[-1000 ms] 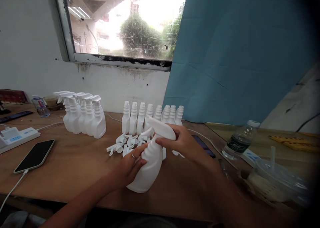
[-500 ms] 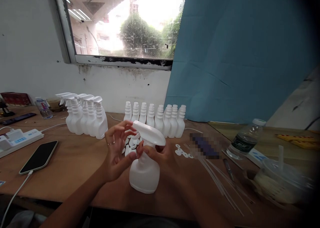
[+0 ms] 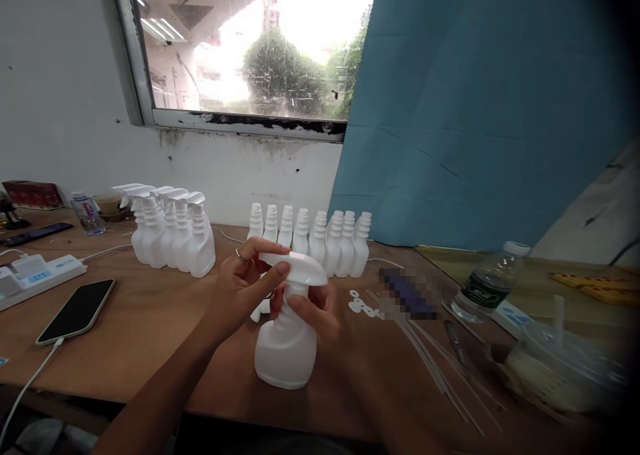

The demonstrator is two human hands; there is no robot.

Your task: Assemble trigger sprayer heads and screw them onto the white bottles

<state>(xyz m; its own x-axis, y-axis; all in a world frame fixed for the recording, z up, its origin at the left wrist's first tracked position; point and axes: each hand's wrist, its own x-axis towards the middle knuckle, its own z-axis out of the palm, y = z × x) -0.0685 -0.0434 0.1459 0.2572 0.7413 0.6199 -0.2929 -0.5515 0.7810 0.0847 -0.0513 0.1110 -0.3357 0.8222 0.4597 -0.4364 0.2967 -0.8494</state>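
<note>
A white spray bottle (image 3: 287,355) stands upright near the table's front edge, with a white trigger sprayer head (image 3: 305,268) on its neck. My left hand (image 3: 247,278) is closed on the nozzle end of that head, index finger on top and thumb against the side. Around the bottle's neck, just below the head, my right hand (image 3: 320,312) is wrapped, its thumb in front. Loose white sprayer parts (image 3: 260,308) lie behind the bottle, mostly hidden by my hands.
Bottles without heads (image 3: 319,242) stand in a row at the back; bottles with sprayer heads (image 3: 183,242) are grouped at left. White rings (image 3: 361,305) and thin tubes (image 3: 430,362) lie at right, near a water bottle (image 3: 487,285) and lidded cup (image 3: 550,368). A phone (image 3: 77,312) charges at left.
My left hand's fingers, spread beside the sprayer head before, have closed onto its nozzle end. The head has turned slightly and the bottle has shifted a little left. My right hand keeps its hold.
</note>
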